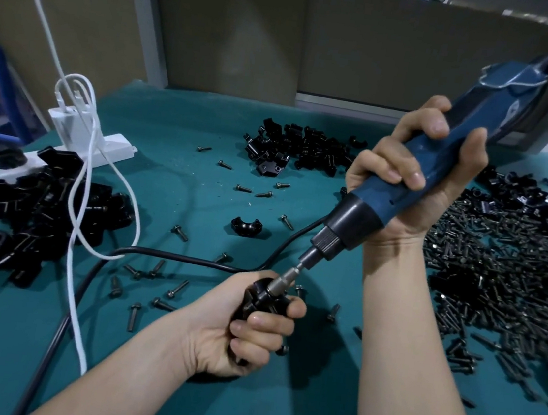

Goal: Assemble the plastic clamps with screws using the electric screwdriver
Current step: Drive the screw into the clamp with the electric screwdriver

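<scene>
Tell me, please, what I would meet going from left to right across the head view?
A pile of black clamps → left hand gripping a clamp → right hand holding the screwdriver → heap of screws.

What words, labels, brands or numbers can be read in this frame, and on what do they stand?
No text can be read anywhere in this view.
Electric screwdriver in the right hand: pale marks on its upper housing, too blurred to read.
White charger and power strip: no print shows.
Clamp in the left hand: no marking shows.
</scene>
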A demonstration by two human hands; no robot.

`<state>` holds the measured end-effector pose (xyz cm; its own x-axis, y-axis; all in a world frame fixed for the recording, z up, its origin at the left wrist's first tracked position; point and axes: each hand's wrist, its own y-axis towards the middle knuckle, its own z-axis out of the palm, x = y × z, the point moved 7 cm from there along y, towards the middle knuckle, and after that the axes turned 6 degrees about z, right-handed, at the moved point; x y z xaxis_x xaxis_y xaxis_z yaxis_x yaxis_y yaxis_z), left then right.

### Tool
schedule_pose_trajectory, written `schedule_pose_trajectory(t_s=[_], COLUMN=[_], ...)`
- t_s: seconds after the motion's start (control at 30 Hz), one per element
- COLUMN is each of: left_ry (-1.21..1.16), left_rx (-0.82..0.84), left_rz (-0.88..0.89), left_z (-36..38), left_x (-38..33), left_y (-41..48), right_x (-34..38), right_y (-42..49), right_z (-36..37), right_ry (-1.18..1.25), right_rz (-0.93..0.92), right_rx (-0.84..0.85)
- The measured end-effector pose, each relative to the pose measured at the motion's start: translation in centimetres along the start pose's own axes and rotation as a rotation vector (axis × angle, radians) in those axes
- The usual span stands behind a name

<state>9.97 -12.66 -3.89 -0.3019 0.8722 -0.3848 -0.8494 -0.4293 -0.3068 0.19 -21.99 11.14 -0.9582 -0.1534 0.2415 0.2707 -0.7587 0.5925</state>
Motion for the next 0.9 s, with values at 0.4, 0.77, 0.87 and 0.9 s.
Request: schedule_pose_trajectory(t_s=[0.4,0.77,0.87,0.9], left_ry=[0.726,0.971,1.125,1.187], left_rx=[-0.382,-0.351,-0.403,-0.445], left_rz=[0.773,0.816,0.903,0.907], left_z=[0.1,0.9,1.3,1.2], left_x=[-5.8,-5.6,-5.8,-5.9], left_y=[-2.3,-2.6,-3.1,-3.2], right_x=[3.2,3.9,4.6,4.8], right_y=[-1.1,-1.4,-1.6,-1.6], right_z=[0.4,0.3,0.3,0.3], right_ry=[-0.066,-0.180,-0.183,-0.202], right_rz=[-0.117,-0.156,-0.190,-0.209], right_rx=[-0.137,-0.204,-0.249,-0.278])
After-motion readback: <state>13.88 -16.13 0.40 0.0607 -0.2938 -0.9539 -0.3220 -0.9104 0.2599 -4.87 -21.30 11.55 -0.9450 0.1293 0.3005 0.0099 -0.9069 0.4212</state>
